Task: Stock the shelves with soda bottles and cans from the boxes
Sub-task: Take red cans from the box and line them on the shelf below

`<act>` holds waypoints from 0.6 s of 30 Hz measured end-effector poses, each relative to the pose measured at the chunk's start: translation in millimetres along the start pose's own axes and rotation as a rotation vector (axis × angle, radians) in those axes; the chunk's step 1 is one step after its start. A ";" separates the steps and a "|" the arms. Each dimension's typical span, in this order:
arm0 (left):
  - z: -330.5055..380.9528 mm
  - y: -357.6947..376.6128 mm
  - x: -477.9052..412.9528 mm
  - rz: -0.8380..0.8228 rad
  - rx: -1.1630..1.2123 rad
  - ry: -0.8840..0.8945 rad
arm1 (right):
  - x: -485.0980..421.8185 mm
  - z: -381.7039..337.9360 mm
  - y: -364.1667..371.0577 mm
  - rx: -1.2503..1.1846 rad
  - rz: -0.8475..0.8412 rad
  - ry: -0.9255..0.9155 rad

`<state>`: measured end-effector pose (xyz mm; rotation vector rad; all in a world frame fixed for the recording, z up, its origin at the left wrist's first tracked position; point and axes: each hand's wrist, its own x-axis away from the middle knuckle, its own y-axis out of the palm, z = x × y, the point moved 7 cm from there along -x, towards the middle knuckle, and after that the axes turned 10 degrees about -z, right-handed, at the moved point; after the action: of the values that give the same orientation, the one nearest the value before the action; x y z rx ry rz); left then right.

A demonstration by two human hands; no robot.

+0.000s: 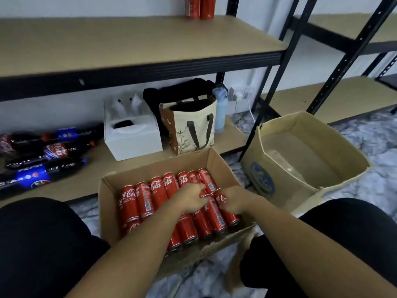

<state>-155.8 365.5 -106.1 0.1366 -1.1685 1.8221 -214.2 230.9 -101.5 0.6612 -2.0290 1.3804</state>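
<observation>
Here, at six o'clock, I see the left hand (191, 197) and right hand (235, 202), each grip curled round red cans (221, 198) in the cardboard box (107, 208).

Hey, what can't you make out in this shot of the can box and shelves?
Head view only.
Cans in the box: several covered by the left hand and right hand.
Two shelf cans: tops cut by the top edge.
Bottles: blurred, cropped at left edge.
Tote bag: inside too dark.
</observation>
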 end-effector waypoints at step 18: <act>-65.9 80.4 -125.1 0.006 0.458 -0.103 | -167.3 76.1 51.3 -0.251 -0.032 0.260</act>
<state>-122.4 326.5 -260.4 0.4939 -0.8007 2.0816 -146.6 189.0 -274.9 0.3807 -1.9296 1.1054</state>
